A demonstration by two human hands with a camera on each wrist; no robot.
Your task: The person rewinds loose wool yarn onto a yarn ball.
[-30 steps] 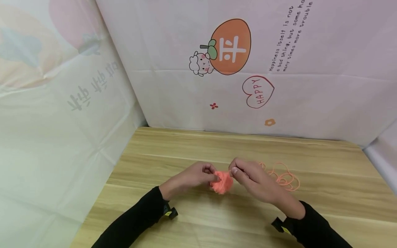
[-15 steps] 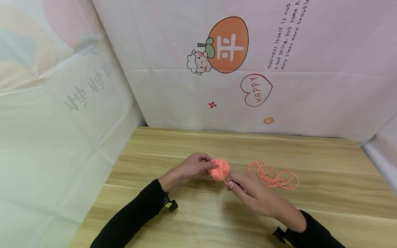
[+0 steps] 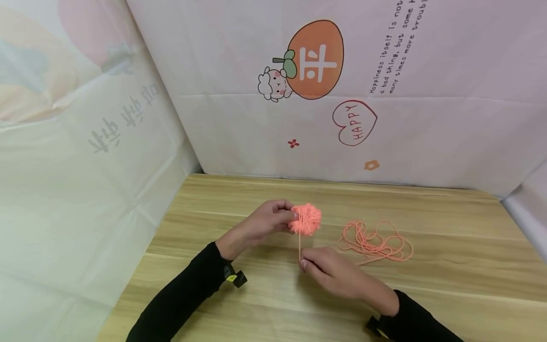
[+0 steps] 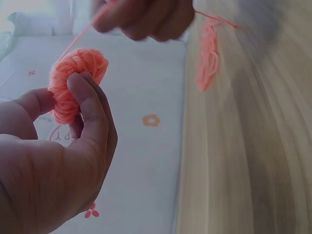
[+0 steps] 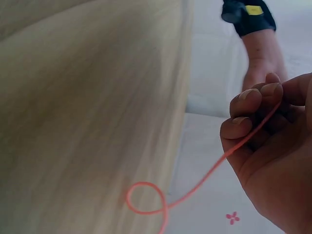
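In the head view a coral ball of yarn [image 3: 308, 219] is held up by my left hand [image 3: 266, 224]. The left wrist view shows the thumb and fingers pinching the ball [image 4: 80, 66] from both sides. My right hand [image 3: 335, 271] is lower and nearer the body, gripping the yarn strand [image 3: 299, 244], which runs taut down from the ball. In the right wrist view the same strand [image 5: 209, 173] crosses the curled fingers of the right hand [image 5: 273, 141] and trails off in a small loop. The ball is out of sight there.
Loose coils of coral yarn [image 3: 376, 243] lie on the wooden table [image 3: 239, 304] to the right of the hands. A printed white cloth [image 3: 239, 137] hangs behind the table, and another pale cloth [image 3: 85, 199] stands along the left.
The ball has risen and turned in my left hand, so its wound strands face differently. My right hand has moved down and slightly left, drawing a longer length of strand from the ball.
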